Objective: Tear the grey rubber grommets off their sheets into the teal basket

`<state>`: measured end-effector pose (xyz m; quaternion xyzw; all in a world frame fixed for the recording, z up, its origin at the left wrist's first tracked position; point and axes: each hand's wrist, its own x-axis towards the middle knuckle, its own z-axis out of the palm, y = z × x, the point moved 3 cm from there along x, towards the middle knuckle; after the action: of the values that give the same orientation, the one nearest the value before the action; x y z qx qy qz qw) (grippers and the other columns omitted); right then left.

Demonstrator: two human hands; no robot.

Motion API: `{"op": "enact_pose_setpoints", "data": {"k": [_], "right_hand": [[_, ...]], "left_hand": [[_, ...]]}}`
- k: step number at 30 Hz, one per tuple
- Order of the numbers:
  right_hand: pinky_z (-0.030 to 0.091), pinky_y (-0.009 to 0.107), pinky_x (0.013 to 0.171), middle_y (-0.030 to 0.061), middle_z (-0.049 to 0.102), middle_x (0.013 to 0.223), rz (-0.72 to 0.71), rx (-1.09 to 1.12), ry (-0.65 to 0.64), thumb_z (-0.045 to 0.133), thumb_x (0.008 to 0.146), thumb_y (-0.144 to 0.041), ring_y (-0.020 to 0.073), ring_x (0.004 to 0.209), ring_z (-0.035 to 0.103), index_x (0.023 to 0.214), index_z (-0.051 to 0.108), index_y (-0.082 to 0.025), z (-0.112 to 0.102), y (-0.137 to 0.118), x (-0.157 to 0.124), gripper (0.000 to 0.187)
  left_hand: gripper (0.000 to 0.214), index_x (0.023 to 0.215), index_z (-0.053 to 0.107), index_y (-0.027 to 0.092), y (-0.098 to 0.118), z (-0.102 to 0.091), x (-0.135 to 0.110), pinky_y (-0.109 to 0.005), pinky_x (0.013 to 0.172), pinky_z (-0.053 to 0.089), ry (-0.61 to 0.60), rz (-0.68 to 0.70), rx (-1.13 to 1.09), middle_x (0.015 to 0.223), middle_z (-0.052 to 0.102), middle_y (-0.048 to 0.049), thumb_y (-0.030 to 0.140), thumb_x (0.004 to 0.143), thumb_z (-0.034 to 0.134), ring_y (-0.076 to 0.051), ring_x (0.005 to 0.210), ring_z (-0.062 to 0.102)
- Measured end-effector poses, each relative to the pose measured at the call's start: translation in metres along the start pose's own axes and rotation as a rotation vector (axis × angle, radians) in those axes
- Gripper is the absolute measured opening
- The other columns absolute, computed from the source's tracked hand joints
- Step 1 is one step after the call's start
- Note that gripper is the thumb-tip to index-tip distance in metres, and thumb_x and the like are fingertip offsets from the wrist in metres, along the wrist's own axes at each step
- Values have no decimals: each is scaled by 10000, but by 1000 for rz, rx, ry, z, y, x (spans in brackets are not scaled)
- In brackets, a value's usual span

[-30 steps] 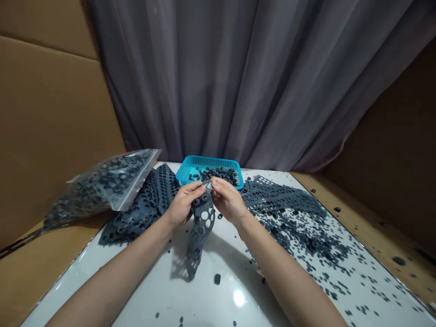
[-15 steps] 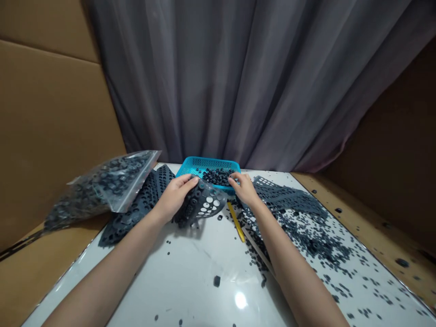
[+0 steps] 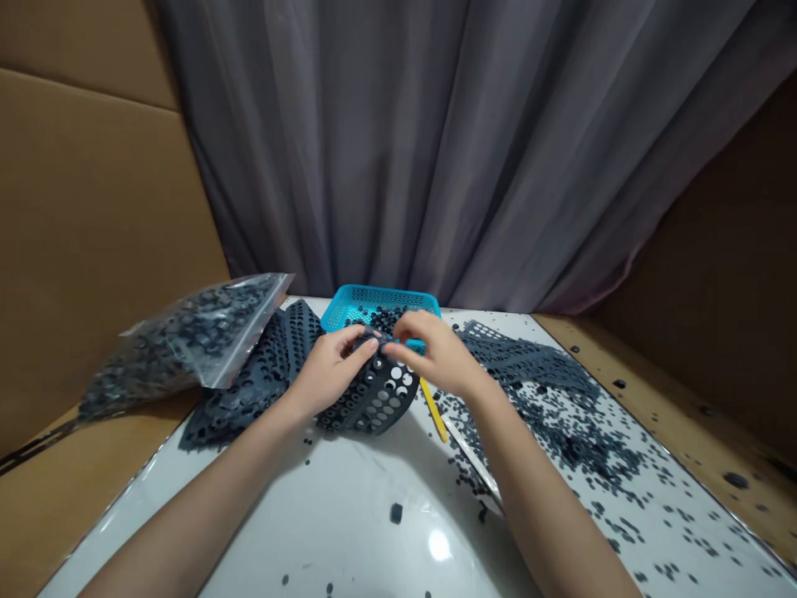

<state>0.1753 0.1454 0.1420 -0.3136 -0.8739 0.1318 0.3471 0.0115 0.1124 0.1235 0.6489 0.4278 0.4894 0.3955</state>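
My left hand (image 3: 333, 370) is closed on a dark, bendable perforated sheet (image 3: 389, 407), thumb on top, near its upper edge. Some of the sheet's round holes are see-through, others look filled with dark plugs. My right hand (image 3: 436, 353) is at that same upper edge, thumb and forefinger curled in a pinch beside the left thumb; what lies between its fingertips is too small to make out. Just behind both hands, a blue plastic basket (image 3: 349, 292) holds many small black pieces (image 3: 377, 317), partly covered by the hands.
On the left, a clear zip bag (image 3: 187, 340) full of dark pieces leans by more perforated sheets (image 3: 249, 386). A yellow stick-like tool (image 3: 434, 409) and a metal strip (image 3: 473, 461) lie near my right forearm. Further right are another perforated sheet (image 3: 529, 361) and scattered black bits (image 3: 579, 448).
My right hand has moved left from the basket's right edge to the sheet beside my left hand. The sheet has turned, showing more of its holes.
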Motion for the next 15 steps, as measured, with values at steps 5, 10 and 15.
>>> {"op": "enact_pose_setpoints", "data": {"k": [5, 10, 15], "right_hand": [[281, 257, 548, 1, 495, 634, 68, -34, -119, 475, 866, -366, 122, 580, 423, 651, 426, -188, 10, -30, -2, 284], [269, 248, 533, -2, 477, 596, 132, -58, -166, 386, 877, -218, 103, 542, 401, 622, 399, -179, 16, -38, -6, 259], [327, 254, 595, 42, 550, 732, 193, -128, -20, 468, 843, -271, 130, 648, 469, 747, 484, -156, 9, -46, -6, 151]], "left_hand": [[187, 863, 600, 179, 3, -1, -6, -229, 601, 377, 96, 92, 144, 704, 604, -6, 342, 832, 514, -147, 661, 536], [203, 980, 413, 208, 5, 4, -12, -224, 518, 351, 120, 75, 156, 632, 559, 35, 327, 840, 499, -125, 548, 515], [185, 961, 357, 214, 8, 4, -12, -231, 535, 341, 158, 138, 240, 610, 503, 58, 305, 855, 476, -113, 524, 486]]}}
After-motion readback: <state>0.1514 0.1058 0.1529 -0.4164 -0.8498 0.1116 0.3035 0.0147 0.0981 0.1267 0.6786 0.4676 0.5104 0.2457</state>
